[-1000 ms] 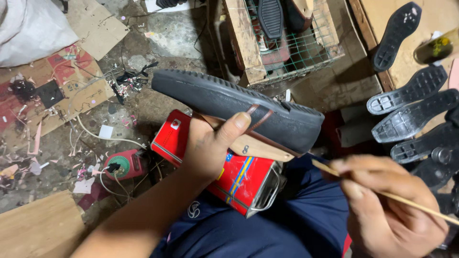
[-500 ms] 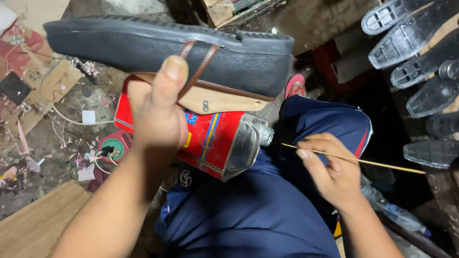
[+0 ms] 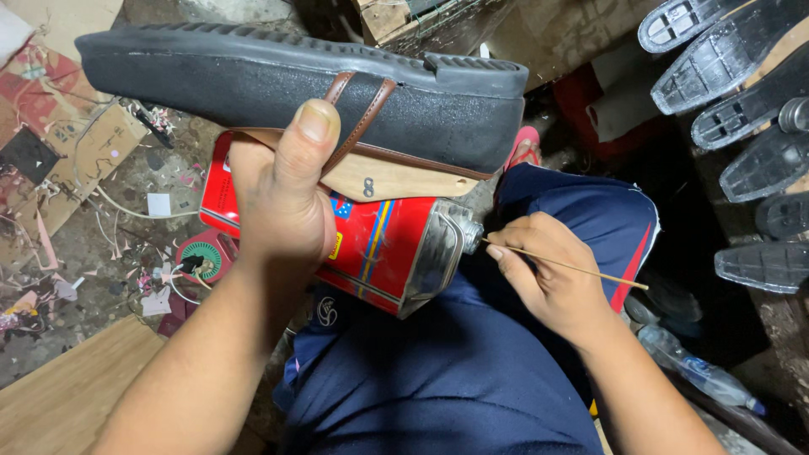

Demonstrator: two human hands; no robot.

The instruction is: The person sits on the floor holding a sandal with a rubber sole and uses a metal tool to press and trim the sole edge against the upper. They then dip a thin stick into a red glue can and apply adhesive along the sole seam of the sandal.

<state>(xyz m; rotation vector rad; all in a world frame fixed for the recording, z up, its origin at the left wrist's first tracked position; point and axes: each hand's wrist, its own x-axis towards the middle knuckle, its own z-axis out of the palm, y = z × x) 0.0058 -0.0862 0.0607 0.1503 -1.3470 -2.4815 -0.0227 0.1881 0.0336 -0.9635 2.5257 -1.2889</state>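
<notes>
My left hand [image 3: 282,206] grips a sandal with a thick black rubber sole [image 3: 253,84], held sideways with the sole up. My thumb presses two thin brown straps [image 3: 358,118] against the sole, and the tan insole [image 3: 379,179] faces down. Under it a red rectangular tin can [image 3: 383,248] lies on its side on my lap, its metal spout [image 3: 468,236] pointing right. My right hand [image 3: 548,282] pinches a thin wooden stick [image 3: 581,270] whose tip sits at the spout.
Several black shoe soles [image 3: 733,93] lie at the right. A wooden crate [image 3: 396,17] stands at the top. Scraps, cardboard and a small round tin [image 3: 200,257] litter the floor at the left. A wooden board [image 3: 67,396] and a plastic bottle [image 3: 699,375] are low in view.
The sandal has come closer and higher, with my thumb now pressing the straps on the sole. My right hand brought the stick left to the can's spout.
</notes>
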